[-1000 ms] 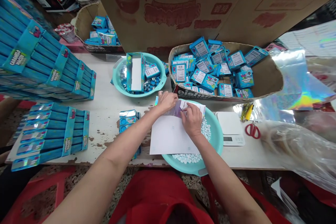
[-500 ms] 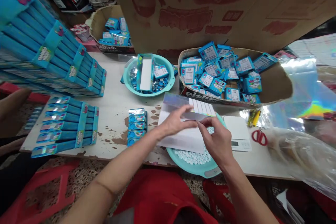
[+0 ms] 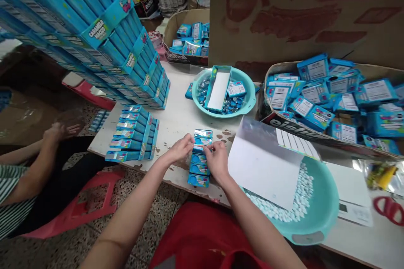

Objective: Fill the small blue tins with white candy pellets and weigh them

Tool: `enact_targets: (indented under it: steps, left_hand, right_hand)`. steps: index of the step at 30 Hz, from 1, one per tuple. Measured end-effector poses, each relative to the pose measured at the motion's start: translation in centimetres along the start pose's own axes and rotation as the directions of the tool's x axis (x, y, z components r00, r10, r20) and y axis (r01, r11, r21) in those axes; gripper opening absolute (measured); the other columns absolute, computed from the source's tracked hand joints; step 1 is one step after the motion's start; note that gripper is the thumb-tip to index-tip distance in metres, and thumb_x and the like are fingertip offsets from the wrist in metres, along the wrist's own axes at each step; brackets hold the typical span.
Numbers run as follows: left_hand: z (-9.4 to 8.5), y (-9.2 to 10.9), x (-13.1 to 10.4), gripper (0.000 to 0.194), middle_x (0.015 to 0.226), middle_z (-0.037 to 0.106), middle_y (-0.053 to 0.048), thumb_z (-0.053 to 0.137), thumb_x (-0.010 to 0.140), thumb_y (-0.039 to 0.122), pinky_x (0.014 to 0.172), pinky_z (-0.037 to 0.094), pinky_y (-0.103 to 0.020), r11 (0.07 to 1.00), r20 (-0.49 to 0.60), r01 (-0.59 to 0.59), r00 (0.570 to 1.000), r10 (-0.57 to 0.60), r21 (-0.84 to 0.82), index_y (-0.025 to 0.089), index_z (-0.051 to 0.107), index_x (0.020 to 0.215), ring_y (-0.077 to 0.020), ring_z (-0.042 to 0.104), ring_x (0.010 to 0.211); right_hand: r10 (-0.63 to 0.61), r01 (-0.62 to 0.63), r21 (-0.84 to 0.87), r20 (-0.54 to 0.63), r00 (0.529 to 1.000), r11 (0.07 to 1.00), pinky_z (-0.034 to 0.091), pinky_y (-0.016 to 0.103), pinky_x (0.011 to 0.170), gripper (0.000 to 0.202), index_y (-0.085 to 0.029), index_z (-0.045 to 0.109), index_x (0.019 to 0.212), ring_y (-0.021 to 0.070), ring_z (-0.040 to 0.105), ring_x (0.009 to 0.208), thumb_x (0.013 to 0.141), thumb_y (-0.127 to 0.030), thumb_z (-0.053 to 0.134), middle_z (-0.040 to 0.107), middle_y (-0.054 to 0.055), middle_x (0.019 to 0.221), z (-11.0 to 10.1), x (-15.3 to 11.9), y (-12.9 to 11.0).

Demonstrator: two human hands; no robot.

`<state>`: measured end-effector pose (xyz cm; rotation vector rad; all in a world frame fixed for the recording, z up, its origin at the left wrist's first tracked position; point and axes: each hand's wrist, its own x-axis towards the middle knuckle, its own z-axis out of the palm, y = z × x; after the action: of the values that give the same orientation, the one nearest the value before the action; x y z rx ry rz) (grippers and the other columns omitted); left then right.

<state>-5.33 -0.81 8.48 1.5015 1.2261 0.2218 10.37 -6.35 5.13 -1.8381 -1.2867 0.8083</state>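
Several blue boxes (image 3: 199,170) lie in a short column on the white table. Over the column, my left hand (image 3: 181,148) pinches the left end of a small strip (image 3: 198,147). My right hand (image 3: 216,157) has its thumb and index finger closed at the strip's right end. What the strip is made of is too small to tell. To the right, a white sheet (image 3: 265,162) rests across a turquoise basin (image 3: 323,201) with white tablets (image 3: 304,193) in it.
Tall stacks of blue boxes (image 3: 120,50) and a smaller group (image 3: 135,134) stand left. Behind are a turquoise bowl (image 3: 251,96) and an open carton (image 3: 268,113) of boxes. Red scissors (image 3: 389,210) lie right. Another person's hands (image 3: 58,134) are at far left.
Both hands have moved left from the white sheet to the column of boxes, and now meet at the small strip. The view has shifted left, showing another person's arms more fully.
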Motion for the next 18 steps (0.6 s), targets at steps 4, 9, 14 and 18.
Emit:
enact_targets:
  steps: [4,9,14,18]
  left_hand:
    - [-0.8,-1.4,2.3,0.009,0.058,0.044,0.007,0.039,0.081,0.027,0.054,0.032,-0.023,0.994,-0.013,-0.055,0.998,0.057,0.095,0.021,0.04,0.086,-0.0114,0.042,0.054]
    - [-0.1,-3.2,3.5,0.009,0.055,0.043,0.008,0.041,0.079,0.026,0.052,0.032,-0.022,0.996,-0.025,-0.039,0.999,0.037,-0.075,0.021,0.038,0.086,-0.0105,0.041,0.052]
    - [1.1,-4.8,3.8,0.014,0.052,0.045,0.008,0.049,0.078,0.032,0.045,0.032,-0.02,0.941,-0.036,0.103,0.992,-0.121,-0.322,0.021,0.04,0.083,-0.0085,0.04,0.043]
    - [2.4,-5.4,3.2,0.019,0.052,0.049,0.005,0.053,0.079,0.037,0.044,0.035,-0.021,0.925,-0.168,0.194,0.951,-0.259,-0.326,0.02,0.047,0.081,-0.0103,0.045,0.042]
  right_hand:
    - [0.053,-0.06,-0.096,-0.072,0.996,0.994,0.041,0.038,0.081,0.01,-0.019,0.055,0.064,0.0254,0.049,0.088,0.073,-0.021,0.056,0.049,0.007,0.084,2.2,1.9,-0.1]
    - [0.107,-0.115,-0.093,-0.084,0.991,0.989,0.039,0.036,0.083,0.007,-0.02,0.052,0.063,0.025,0.048,0.092,0.069,-0.015,0.052,0.05,0.008,0.089,3.1,2.8,0.7]
    - [0.179,-0.183,-0.043,-0.084,0.98,0.982,0.042,0.034,0.073,0.011,-0.02,0.05,0.075,0.021,0.053,0.077,0.068,-0.024,0.057,0.053,0.006,0.09,2.6,3.2,1.6]
    - [0.211,-0.21,0.018,-0.053,0.976,0.977,0.043,0.031,0.066,0.024,-0.019,0.049,0.092,0.0189,0.055,0.069,0.071,-0.027,0.056,0.058,0.005,0.091,2.0,2.9,1.8]
